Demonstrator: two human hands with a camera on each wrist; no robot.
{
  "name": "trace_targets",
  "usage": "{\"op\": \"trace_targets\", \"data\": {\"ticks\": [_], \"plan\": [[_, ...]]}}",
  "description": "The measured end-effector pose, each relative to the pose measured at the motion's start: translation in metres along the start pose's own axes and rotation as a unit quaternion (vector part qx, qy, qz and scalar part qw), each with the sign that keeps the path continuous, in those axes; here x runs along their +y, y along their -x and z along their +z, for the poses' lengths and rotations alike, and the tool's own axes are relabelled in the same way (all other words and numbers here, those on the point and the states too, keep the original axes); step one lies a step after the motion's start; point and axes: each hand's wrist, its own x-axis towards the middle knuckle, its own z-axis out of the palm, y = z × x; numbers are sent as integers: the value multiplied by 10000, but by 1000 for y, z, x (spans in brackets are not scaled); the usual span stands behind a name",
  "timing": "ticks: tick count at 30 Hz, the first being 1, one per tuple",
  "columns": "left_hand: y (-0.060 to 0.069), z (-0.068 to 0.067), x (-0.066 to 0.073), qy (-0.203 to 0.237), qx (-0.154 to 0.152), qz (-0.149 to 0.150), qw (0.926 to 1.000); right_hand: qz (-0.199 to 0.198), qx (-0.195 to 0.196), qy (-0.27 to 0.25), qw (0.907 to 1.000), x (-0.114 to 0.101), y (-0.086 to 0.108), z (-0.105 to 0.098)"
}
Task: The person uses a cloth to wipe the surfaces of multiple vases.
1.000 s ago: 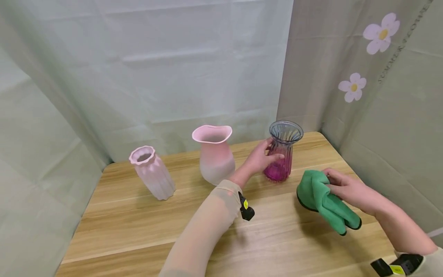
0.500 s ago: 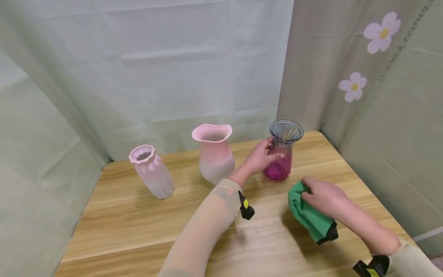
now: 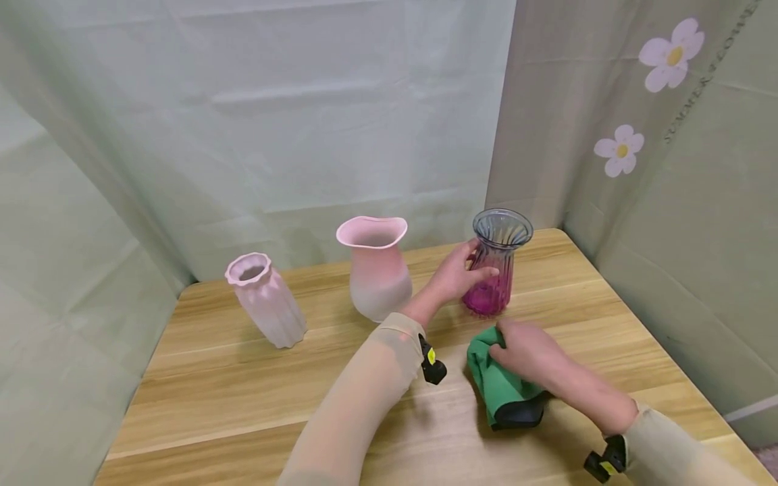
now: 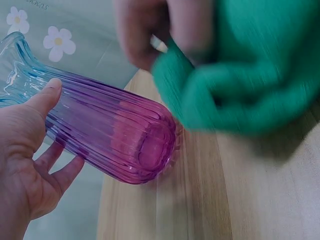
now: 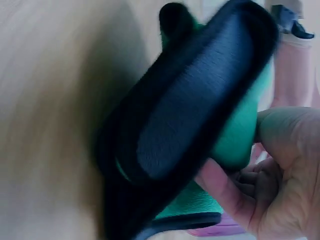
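A ribbed glass vase (image 3: 503, 262), bluish at its flared rim and magenta below, stands at the back right of the table. My left hand (image 3: 452, 275) grips it from the left; in the left wrist view the thumb lies over the glass vase (image 4: 110, 122) and the other fingers pass behind. My right hand (image 3: 530, 349) pinches a bunched green cloth (image 3: 495, 386) with dark edging, held low in front of the vase. Seen from the right wrist, the cloth (image 5: 195, 110) shows a dark grey underside, somewhat blurred.
A pink-to-white vase with a wavy rim (image 3: 379, 287) stands just left of my left forearm. Farther left is a pale pink fluted vase (image 3: 273, 310). The wooden table (image 3: 243, 412) meets hanging curtains (image 3: 292, 121) at the back and sides.
My right hand has carried the cloth leftward and toward the front of the glass vase, and the cloth has turned and bunched. The left hand keeps its grip on the vase without moving.
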Motion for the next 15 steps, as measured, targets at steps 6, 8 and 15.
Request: {"op": "trace_targets", "data": {"ticks": [6, 8, 15], "plan": [[0, 0, 0, -34, -26, 92, 9999, 169, -292, -31, 9994, 0, -8, 19], [0, 0, 0, -48, -19, 81, 10000, 185, -301, 23, 9994, -1, -9, 24], [-1, -1, -1, -101, -50, 21, 9999, 148, -217, 490, 9985, -7, -13, 35]]}}
